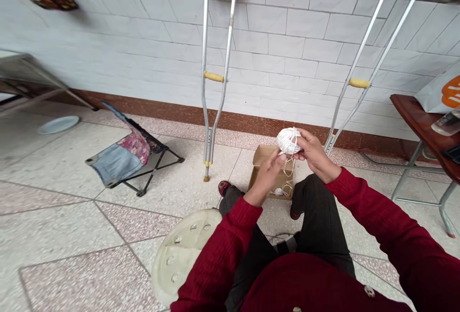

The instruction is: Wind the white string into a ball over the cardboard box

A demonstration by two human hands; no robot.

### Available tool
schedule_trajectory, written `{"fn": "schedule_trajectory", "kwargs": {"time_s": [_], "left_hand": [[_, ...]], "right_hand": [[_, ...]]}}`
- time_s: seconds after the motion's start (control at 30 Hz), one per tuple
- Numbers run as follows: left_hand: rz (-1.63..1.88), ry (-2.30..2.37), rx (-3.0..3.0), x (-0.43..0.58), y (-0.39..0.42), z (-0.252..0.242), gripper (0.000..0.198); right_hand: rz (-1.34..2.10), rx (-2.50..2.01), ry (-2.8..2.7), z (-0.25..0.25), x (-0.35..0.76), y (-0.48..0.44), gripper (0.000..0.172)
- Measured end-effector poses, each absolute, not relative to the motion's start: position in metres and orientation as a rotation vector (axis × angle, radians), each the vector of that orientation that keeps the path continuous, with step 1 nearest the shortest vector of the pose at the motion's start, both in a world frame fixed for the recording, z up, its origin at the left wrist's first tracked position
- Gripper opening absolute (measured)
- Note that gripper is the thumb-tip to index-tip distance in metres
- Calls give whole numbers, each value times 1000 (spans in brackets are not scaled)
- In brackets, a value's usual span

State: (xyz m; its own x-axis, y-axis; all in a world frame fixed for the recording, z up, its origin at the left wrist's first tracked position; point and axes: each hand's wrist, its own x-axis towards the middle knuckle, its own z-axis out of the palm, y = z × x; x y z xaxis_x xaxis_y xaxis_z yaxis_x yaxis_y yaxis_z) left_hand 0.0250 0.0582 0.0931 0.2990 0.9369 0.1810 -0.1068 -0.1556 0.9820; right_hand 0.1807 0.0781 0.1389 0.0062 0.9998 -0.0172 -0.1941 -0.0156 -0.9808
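Note:
A ball of white string is held up in front of me, above my knees. My right hand grips it from the right, with fingers curled round its side. Just below the ball, my left hand pinches the strand close to its lower left. Loose string hangs from there toward an open cardboard box on the floor between my feet. Inside the box lie a small white bundle and loops of string; my left hand hides part of it.
Two crutches lean on the tiled wall, one ahead, one to the right. A folding stool stands left, and a round pale stool is beside my left leg. At right is a brown chair with a bag.

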Motion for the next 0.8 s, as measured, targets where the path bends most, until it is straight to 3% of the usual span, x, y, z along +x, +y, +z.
{"fn": "schedule_trajectory", "kwargs": {"time_s": [0.1,0.23,0.5,0.67,0.8], "left_hand": [[1125,691,1222,47,42,90,55],[1083,710,1274,48,28,80,38],[996,818,1341,23,3,95,41],[983,919,1344,24,-1,54,41],[880,1036,1544,15,1,13,46]], "right_hand": [[1172,-1148,-1131,134,179,81,51],[1110,-1171,-1208,130,185,85,50],[1155,-1299,-1139,80,194,102,44],[1369,-1270,-1048,78,180,95,47],[1498,-1202,-1052,92,182,79,39]]}}
